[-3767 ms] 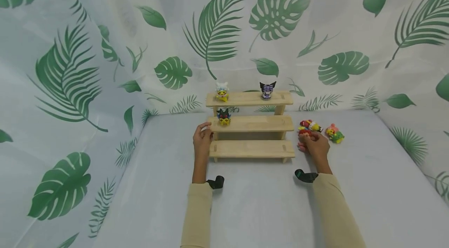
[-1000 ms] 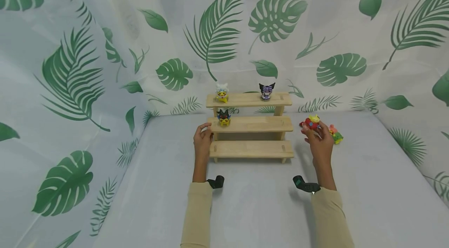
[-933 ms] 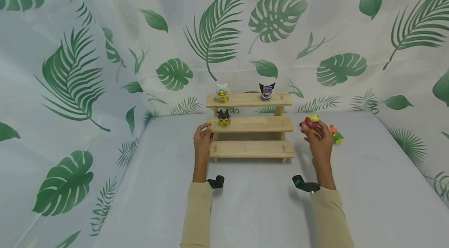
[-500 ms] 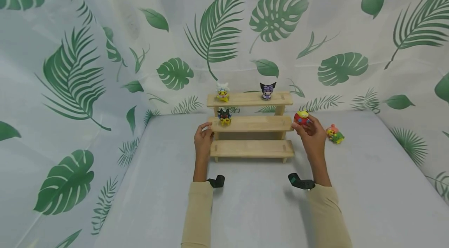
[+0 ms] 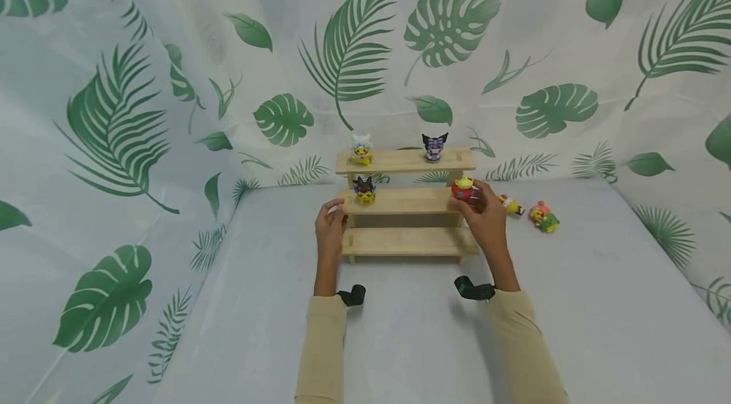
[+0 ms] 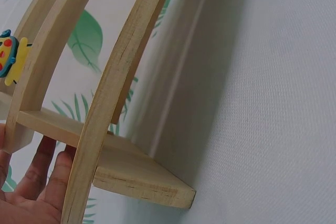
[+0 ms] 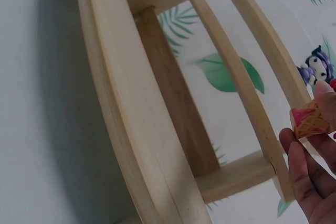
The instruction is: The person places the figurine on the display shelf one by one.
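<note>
A three-tier wooden display shelf (image 5: 408,242) stands on the white surface. My left hand (image 5: 329,226) grips the left end of its middle tier; in the left wrist view, fingers (image 6: 37,169) reach behind a support. My right hand (image 5: 488,217) pinches a red figurine (image 5: 462,188) with a yellow top at the middle tier's right end. The right wrist view shows its waffle-patterned base (image 7: 311,120); whether it touches the plank I cannot tell. On the top tier stand a white-hatted yellow figurine (image 5: 362,150) and a black-and-purple figurine (image 5: 434,148). A dark-eared yellow figurine (image 5: 364,191) occupies the middle tier's left.
Right of the shelf, a yellow-and-white figurine (image 5: 511,205) and a pink, yellow and green figurine (image 5: 544,217) lie on the surface. A leaf-printed white sheet (image 5: 354,30) hangs behind and at the sides. Each wrist carries a small black camera (image 5: 475,288).
My right hand has picked up the red figurine from the group at the right and carried it left to the middle tier. The left hand stays at the shelf's left end.
</note>
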### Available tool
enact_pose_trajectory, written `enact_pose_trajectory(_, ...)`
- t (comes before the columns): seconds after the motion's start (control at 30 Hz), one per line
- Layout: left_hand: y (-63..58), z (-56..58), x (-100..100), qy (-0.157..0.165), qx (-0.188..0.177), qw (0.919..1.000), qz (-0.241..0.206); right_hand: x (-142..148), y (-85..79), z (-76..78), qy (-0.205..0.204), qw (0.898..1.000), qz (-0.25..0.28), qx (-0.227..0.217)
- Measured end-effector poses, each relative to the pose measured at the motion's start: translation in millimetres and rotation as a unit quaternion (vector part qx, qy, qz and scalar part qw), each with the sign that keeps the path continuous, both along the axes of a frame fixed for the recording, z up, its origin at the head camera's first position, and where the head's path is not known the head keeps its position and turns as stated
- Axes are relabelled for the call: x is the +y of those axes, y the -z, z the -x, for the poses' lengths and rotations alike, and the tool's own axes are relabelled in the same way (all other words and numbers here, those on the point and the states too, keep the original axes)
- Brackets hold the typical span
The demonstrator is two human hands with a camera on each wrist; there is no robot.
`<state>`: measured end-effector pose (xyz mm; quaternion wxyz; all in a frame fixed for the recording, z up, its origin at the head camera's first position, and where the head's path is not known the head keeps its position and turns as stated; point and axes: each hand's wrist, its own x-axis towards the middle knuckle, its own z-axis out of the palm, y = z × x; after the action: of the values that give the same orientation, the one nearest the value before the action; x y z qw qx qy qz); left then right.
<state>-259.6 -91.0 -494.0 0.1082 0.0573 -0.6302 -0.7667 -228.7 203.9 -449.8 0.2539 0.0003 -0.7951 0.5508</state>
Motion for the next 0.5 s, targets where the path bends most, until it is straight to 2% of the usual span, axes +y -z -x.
enact_pose_trajectory(0.07,-8.5,-4.8,-0.9,0.011,-0.001,0.9999,-0.002,-4.3,0.4,3.6,-0.005,1.0,-0.015,0.004)
enact_pose_trajectory(0.13,-16.9,-10.1,-1.6,0.02,-0.004,0.9998,-0.002,-4.8,10.5,13.0,-0.007,0.999,-0.031,0.018)
enact_pose_trajectory(0.2,-20.0,-11.9,-1.4,0.02,-0.013,0.9997,0.002,-6.9,16.3,19.3,-0.006,0.998,-0.05,0.026)
enact_pose_trajectory(0.3,-14.0,-7.7,-2.0,0.019,-0.018,0.9996,0.007,-12.4,19.7,24.2,-0.011,0.997,-0.07,0.031)
enact_pose_trajectory(0.5,2.5,2.6,-2.2,0.01,-0.015,0.9998,0.0,-23.0,20.9,29.4,-0.02,0.997,-0.074,0.03)
